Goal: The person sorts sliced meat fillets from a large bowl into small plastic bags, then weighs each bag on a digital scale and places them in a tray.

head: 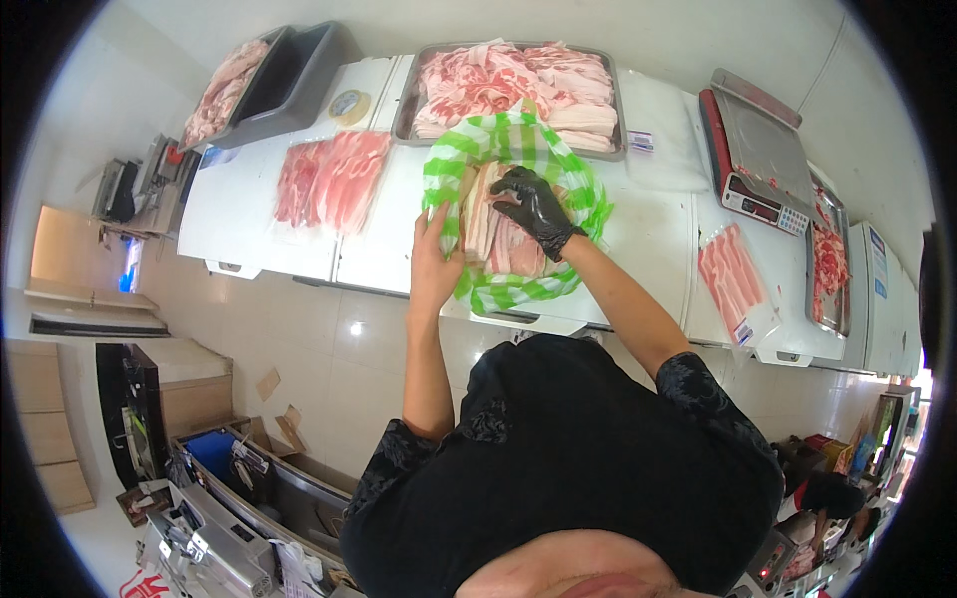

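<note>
A green-and-white checked plastic bag (516, 291) stands open on the white worktop in front of me, with slabs of sliced fatty meat (478, 217) inside. My left hand (437, 258), bare, grips the bag's left rim between thumb and fingers. My right hand (532, 209), in a black glove, is inside the bag with its fingers curled over the meat; whether it pinches a slice cannot be told. Behind the bag lies a grey tray (622, 112) of sliced meat. Flat clear packs of meat slices (348, 183) lie to the left, another pack (733, 276) to the right.
A red and silver weighing scale (755, 205) and a metal tray of meat scraps (830, 261) stand at the right. Clear plastic sheets (662, 134) lie beside the big tray. Grey tubs (299, 82) and a tape roll (349, 107) are back left. Another person (830, 495) is at far lower right.
</note>
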Available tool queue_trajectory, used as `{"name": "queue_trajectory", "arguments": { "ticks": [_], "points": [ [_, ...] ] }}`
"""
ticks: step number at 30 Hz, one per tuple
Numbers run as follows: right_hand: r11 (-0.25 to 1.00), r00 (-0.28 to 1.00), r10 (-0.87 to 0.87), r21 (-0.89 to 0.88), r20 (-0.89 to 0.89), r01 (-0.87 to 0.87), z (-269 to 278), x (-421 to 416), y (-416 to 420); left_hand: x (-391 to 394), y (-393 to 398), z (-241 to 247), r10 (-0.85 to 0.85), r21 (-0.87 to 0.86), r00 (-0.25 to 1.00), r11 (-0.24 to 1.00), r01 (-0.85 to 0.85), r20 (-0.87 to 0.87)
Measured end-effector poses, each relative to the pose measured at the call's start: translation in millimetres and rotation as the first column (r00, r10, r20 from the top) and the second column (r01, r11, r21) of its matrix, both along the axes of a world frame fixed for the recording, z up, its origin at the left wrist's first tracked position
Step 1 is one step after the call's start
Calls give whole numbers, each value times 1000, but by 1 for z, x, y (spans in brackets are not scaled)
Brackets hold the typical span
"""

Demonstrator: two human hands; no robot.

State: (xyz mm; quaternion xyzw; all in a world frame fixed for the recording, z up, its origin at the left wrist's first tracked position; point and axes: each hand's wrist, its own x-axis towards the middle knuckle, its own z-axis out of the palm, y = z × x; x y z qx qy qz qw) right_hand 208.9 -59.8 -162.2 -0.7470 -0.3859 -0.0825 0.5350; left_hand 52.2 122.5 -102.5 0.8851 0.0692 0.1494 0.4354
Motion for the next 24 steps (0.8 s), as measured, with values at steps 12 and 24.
{"name": "queue_trajectory", "arguments": {
  "ticks": [12,24],
  "points": [
    [974,860,193,198,-472,-110,42,2,-58,-9,-16,22,183,222,957,947,-234,226],
    [933,930,98,357,-355,38,171,-27,-110,85,-119,61,-545,-822,821,379,424,172]
  ]
}}
